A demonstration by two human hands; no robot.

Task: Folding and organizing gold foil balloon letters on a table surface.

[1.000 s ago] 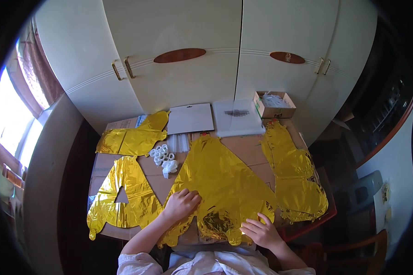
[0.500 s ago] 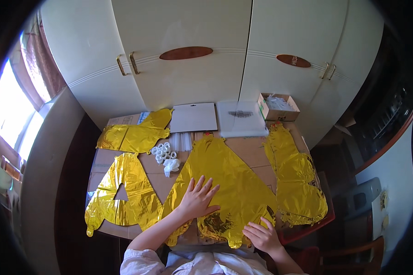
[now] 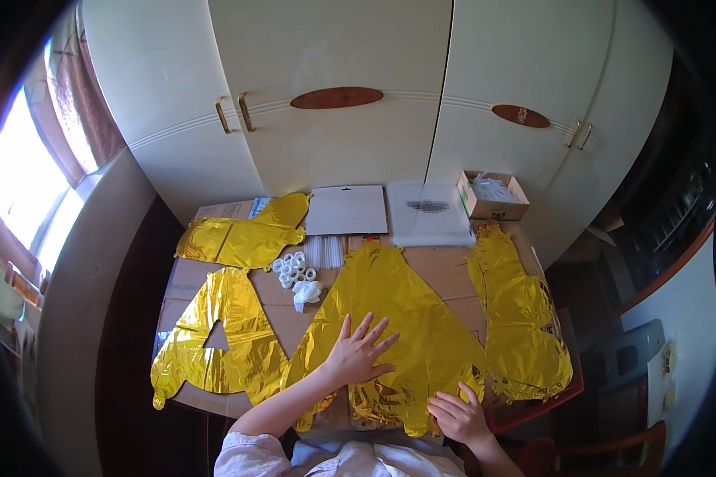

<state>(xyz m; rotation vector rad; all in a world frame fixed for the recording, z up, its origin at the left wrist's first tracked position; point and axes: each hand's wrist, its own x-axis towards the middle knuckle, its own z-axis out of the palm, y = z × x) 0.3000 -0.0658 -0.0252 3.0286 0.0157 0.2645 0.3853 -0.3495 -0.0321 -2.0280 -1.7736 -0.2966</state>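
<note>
A large gold foil balloon (image 3: 410, 306), flat and uninflated, lies in the middle of the cardboard-covered table. My left hand (image 3: 359, 354) rests on it palm down with the fingers spread. Near its lower right corner is my right hand (image 3: 460, 415), fingers loosely bent and thumb apart, at the foil's edge; no object shows in it. Left of the middle piece lies an A-shaped gold foil balloon (image 3: 245, 318) with a triangular hole. Another gold foil balloon (image 3: 525, 322), with a rounded lower part, lies at the right. A fourth gold foil balloon (image 3: 243, 240) sits at the far left.
Several white ribbon rolls (image 3: 293, 269) and a crumpled white piece (image 3: 306, 295) lie beside clear straws (image 3: 324, 252). Behind are a white flat packet (image 3: 347, 211), a clear plastic bag (image 3: 428, 226) and a small box (image 3: 497, 210) of white strips. Pale cabinets (image 3: 334, 151) stand beyond.
My left hand has shifted slightly to the right over the middle balloon, its fingers spreading wider. My right hand stays at the lower right corner. The whole view has shifted slightly.
</note>
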